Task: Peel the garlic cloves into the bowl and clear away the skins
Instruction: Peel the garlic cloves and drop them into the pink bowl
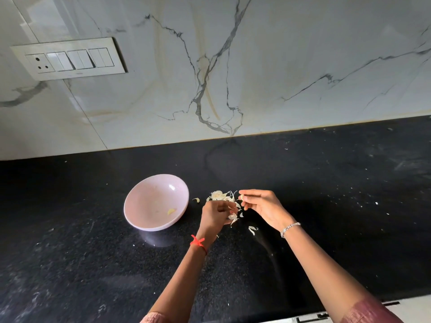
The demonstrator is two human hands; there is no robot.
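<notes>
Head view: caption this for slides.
Right hand pinches a garlic clove by loose skins on the black counter; one peeled clove lies in the pink bowl.

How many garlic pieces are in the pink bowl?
1. A peeled clove lies low on the right inside the pink bowl. A faint speck near the middle is too blurry to tell.

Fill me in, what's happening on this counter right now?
A person is peeling garlic over the black speckled stone counter. The right hand pinches a small pale garlic clove at its fingertips; the left hand curls around thin white papery skins. The round pale-pink bowl, left of the hands, holds one peeled yellowish clove so far. A broken garlic bulb and loose skin scraps lie on the counter beside the hands, not yet cleared.
</notes>
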